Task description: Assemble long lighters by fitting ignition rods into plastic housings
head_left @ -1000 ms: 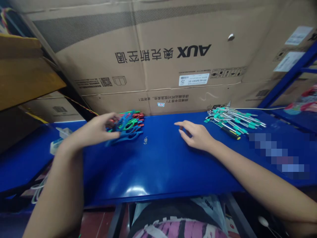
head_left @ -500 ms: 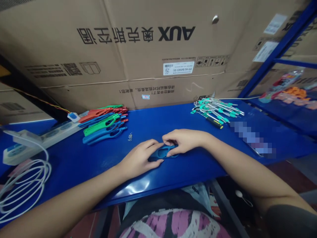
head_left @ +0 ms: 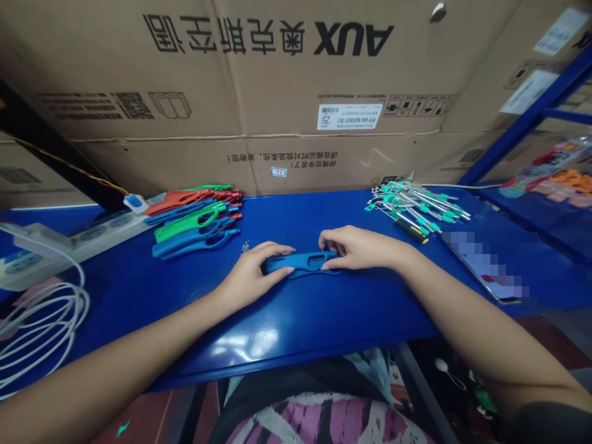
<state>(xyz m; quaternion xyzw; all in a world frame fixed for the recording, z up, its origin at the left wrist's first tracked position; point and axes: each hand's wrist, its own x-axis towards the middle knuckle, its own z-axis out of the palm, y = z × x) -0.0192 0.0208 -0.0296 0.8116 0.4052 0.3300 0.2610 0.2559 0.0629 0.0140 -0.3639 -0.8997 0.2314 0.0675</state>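
Blue plastic shell (head_left: 300,262) lies lengthwise across the desk (head_left: 277,333) in front of you, between your two hands. The fingers of your left hand (head_left: 247,271) are clamped on its left end, thumb on the near edge, fingertips on the far one. Those of your right hand (head_left: 358,248) pinch the other end, beside the opening.

For good control, press evenly from both edges; squeezing one harder would probably twist the shell. Let the left hand steady the wider end and the right make small corrections, with its thumb clear of the opening so you can see inside. Working low over the desk should limit any slip. Mind your left forearm and knuckles: the small metal pieces (head_left: 245,246) sit just beyond that hand and could scatter if brushed. The coloured handles (head_left: 187,223) lie farther left, and the metal rods (head_left: 428,206) to the right.
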